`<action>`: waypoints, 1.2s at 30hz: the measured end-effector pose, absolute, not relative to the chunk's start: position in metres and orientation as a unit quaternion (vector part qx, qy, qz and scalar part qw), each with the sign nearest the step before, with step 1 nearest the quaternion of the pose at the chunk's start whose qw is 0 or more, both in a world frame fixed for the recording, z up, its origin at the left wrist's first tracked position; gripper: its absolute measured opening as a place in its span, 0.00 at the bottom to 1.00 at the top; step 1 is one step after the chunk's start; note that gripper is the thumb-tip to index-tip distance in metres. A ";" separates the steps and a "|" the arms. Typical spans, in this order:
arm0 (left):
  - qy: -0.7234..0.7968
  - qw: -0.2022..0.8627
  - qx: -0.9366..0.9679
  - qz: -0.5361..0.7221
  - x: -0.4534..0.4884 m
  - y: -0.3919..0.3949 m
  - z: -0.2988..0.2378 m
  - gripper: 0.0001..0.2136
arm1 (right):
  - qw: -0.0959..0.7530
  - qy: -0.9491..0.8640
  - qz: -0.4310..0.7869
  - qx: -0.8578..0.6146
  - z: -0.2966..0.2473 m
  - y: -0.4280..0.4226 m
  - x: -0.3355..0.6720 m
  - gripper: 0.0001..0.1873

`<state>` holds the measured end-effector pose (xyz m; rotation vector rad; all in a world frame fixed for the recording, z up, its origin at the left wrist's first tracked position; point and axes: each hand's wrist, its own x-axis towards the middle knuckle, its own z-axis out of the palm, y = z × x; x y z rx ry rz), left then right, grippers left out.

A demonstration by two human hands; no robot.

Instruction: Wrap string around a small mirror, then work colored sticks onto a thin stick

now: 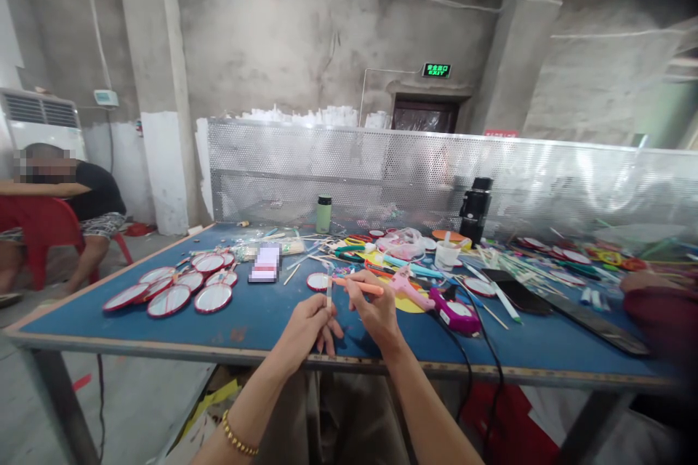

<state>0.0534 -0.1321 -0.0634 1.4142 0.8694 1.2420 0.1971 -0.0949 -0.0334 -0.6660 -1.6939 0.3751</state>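
Observation:
My left hand [310,323] is closed around a thin pale stick [329,292], held upright just above the front of the table. In my right hand [377,309] is an orange marker pen [366,287], its tip pointing left and touching or nearly touching the stick. Just behind the stick a round red-rimmed disc [315,282] shows; whether it is joined to the stick I cannot tell. Several more white red-rimmed discs [170,300] lie grouped on the left of the table.
On the blue table [229,338] are a phone [265,263], a green bottle [323,215], a black flask [475,211] and a white cup [447,254]. A pink and purple glue gun [455,311] with cables lies right. Another person [98,189] sits far left; a sleeve [662,312] shows right.

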 end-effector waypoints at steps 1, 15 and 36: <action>0.361 0.508 0.588 0.515 0.054 -0.132 -0.063 0.11 | 0.595 -0.733 0.164 -0.285 -0.033 -0.095 0.196 0.10; 0.358 0.506 0.592 0.515 0.052 -0.130 -0.066 0.12 | 0.595 -0.734 0.157 -0.286 -0.034 -0.094 0.196 0.09; 0.358 0.502 0.593 0.517 0.053 -0.129 -0.067 0.08 | 0.599 -0.735 0.141 -0.285 -0.034 -0.093 0.197 0.09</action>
